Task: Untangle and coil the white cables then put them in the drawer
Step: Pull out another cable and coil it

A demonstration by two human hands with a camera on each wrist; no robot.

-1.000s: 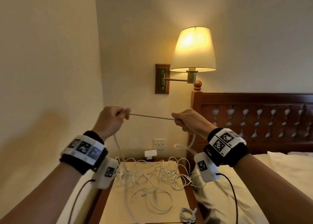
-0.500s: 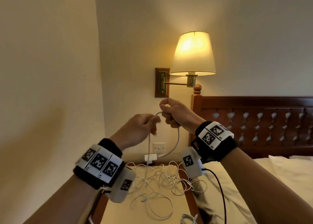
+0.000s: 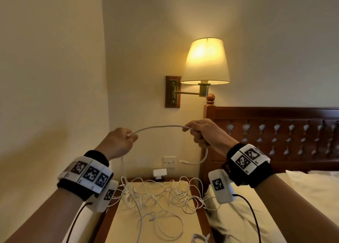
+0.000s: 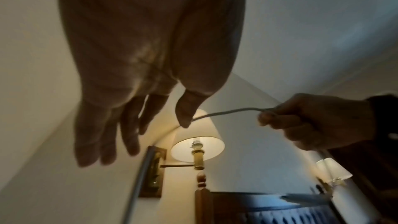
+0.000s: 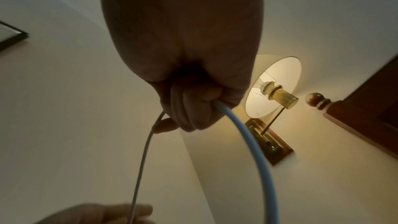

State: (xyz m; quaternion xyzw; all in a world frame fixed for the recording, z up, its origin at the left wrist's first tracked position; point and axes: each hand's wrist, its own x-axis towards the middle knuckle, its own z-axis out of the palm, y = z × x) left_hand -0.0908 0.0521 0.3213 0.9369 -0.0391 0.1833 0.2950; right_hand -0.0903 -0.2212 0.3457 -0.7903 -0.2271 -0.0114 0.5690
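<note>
Above nightstand (image 3: 117, 222): both hands pinch white cable (image 3: 157, 127); left wrist view alone shows left hand (image 4: 137, 77) fingers straight.

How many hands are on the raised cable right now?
2. The left hand pinches the white cable at one side of its arched span. The right hand grips the other side. The cable's slack drops to the tangle on the nightstand.

A bedroom. A carved wooden headboard (image 3: 275, 130) and white bedding (image 3: 300, 193) stand beside a nightstand (image 3: 111, 211). A lit wall lamp (image 3: 206, 61) hangs above.
</note>
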